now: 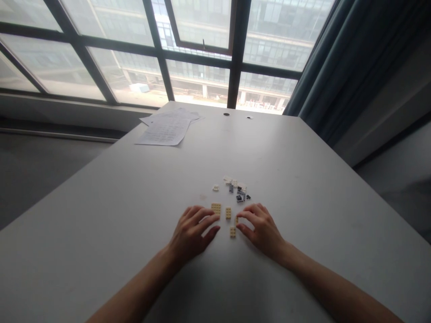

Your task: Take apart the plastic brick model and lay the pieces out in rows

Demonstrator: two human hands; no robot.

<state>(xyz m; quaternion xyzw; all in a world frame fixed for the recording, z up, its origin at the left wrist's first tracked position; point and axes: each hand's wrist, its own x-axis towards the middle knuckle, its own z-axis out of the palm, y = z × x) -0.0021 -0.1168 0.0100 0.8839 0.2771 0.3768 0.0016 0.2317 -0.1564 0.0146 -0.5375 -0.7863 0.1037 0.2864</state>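
Observation:
My left hand (195, 229) is open, thumb and fingers apart, with its fingertips over the near edge of a tan studded toy brick plate (216, 208). Opposite it, my right hand (261, 226) has thumb and index finger closed around a small tan toy brick (236, 220), partly hidden by the fingers. Between the hands lies a tan toy brick (228, 213), studs up. Another tan brick (232, 232) sits just left of my right thumb.
Beyond the hands lies a loose group of white, grey and black toy bricks (231, 188), with a small white piece (216, 188) to its left. Printed papers (164, 130) rest at the far left of the white table (286, 157). Two round holes are near the far edge.

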